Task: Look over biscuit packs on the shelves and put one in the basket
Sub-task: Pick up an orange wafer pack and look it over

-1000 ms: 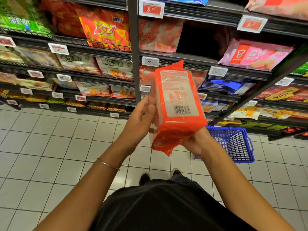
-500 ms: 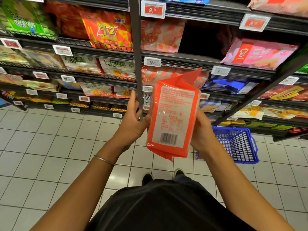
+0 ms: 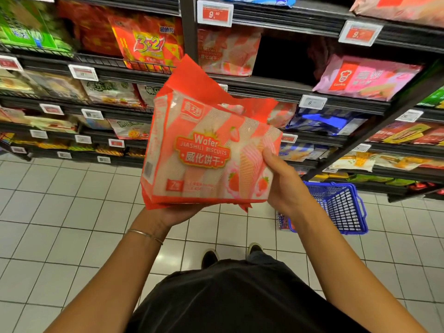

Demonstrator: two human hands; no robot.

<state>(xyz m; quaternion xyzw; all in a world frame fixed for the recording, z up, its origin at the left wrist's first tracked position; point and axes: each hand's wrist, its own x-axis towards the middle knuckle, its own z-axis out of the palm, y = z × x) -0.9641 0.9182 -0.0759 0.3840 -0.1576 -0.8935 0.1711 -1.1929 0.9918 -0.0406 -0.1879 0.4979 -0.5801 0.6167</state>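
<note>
Centre of frame: wafer pack [image 3: 204, 159], front showing.
Right hand [image 3: 286, 186]: thumb pinches pack's right edge, fingers hidden behind.
Left hand [image 3: 175, 213]: under pack, mostly hidden; grip unclear.
Lower right: basket [image 3: 341, 207], partly behind forearm.

— Where's the wafer pack [image 3: 206, 155]?
— In front of the person, before the shelves [image 3: 276, 91]. The left hand [image 3: 173, 213] is under its bottom edge, and the right hand [image 3: 283, 186] grips its right side, thumb on the front.
— And the basket [image 3: 348, 212]?
— On the floor [image 3: 72, 212] to the right, at the foot of the shelves, below and behind the right hand, apart from the pack.
</note>
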